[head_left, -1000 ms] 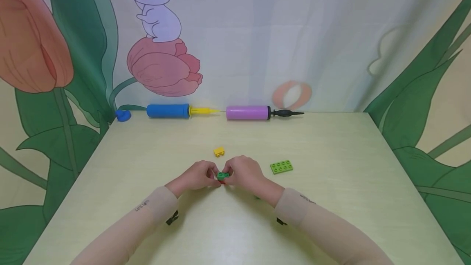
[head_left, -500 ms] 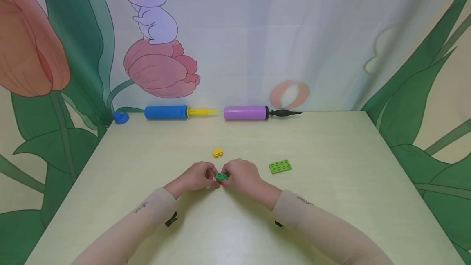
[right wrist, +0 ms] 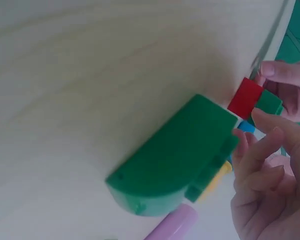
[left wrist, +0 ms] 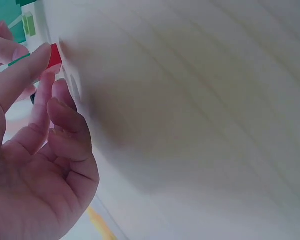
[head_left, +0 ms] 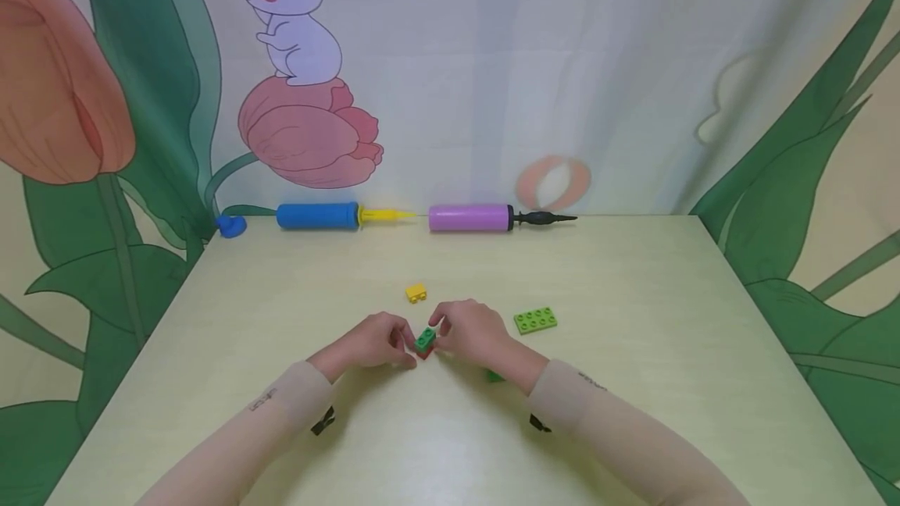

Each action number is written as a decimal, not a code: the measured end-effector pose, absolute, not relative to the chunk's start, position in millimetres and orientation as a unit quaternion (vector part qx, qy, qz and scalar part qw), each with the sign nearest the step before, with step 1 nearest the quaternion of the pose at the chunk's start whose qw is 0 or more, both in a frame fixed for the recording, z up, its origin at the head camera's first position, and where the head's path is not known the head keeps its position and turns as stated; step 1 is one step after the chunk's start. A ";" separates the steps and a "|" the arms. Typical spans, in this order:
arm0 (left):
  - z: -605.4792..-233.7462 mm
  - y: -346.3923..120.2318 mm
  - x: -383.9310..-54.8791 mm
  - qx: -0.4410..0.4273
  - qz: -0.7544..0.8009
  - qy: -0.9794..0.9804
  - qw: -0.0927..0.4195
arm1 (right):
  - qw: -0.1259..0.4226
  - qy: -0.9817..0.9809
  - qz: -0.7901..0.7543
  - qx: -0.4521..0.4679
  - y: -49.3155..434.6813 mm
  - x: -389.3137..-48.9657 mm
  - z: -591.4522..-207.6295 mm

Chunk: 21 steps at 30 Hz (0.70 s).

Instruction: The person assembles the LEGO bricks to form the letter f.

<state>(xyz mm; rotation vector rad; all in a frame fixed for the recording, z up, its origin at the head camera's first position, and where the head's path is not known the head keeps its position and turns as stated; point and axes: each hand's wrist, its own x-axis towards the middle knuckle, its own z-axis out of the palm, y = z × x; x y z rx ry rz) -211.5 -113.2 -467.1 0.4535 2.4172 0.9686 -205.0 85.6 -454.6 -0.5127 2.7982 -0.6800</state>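
Note:
A small green brick (head_left: 425, 338) sits on a red brick (head_left: 424, 353) between the two hands in the head view, turned diagonally. The left hand (head_left: 373, 343) curves round their left side, its index finger at the bricks and its thumb tip slightly apart in front. From the other side, the right hand (head_left: 474, 332) holds the green brick, thumb against it and index finger close to its top. In the left wrist view, the left fingers (left wrist: 40, 117) partly cover the red brick (left wrist: 55, 57). The right wrist view shows the right thumb (right wrist: 262, 119) on the green brick (right wrist: 269, 104).
A green round-sided block (right wrist: 175, 150) lies beneath the right forearm. Behind the hands is a yellow brick (head_left: 416, 293); to the right lies a light green studded plate (head_left: 536, 320). Blue (head_left: 318, 215) and purple (head_left: 471, 218) hand pumps line the back edge, with a blue object (head_left: 230, 226) at the corner.
The green and red bricks have turned from facing forward to diagonal. Both hands have loosened slightly, the left thumb drawing back. The green block under the right forearm shows again.

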 end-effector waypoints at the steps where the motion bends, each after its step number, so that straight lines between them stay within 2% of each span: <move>1: -467.6 -113.5 -212.0 0.167 0.357 0.886 0.246 | 0.112 0.952 -0.231 -0.168 86.9 -205.3 -454.0; 12: -467.6 -112.3 -215.3 0.235 0.386 0.861 0.234 | 0.173 0.943 -0.229 -0.165 92.3 -205.7 -453.6; 21: -468.1 -109.9 -214.2 0.209 0.371 0.874 0.234 | 0.162 0.946 -0.214 -0.180 88.2 -212.4 -448.3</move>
